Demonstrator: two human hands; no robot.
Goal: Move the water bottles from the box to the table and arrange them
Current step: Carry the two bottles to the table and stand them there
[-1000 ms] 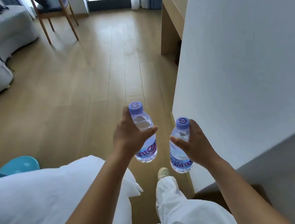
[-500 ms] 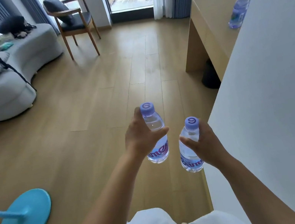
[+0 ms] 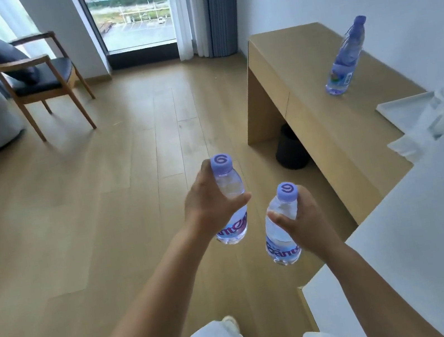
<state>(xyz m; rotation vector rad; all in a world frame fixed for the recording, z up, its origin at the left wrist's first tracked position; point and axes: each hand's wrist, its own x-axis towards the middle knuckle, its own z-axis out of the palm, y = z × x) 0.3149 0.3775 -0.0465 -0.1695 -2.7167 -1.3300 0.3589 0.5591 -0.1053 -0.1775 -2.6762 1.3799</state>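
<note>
Head view: a bottle (image 3: 230,205) is gripped upright by the left hand (image 3: 210,208), another (image 3: 283,234) by the right hand (image 3: 307,221); both are best set beside the bottle already standing (image 3: 343,59) on the bench (image 3: 320,110)

view: single head cam, wide-angle
facing: forward and down, over floor (image 3: 105,217) toward worktop (image 3: 317,78)
range: hands close, window (image 3: 130,13) far

I see clear water bottles (image 3: 230,214) with lilac caps (image 3: 221,163), purple-lettered labels, a tan wooden desk (image 3: 316,87), and a black bin (image 3: 290,151).
</note>
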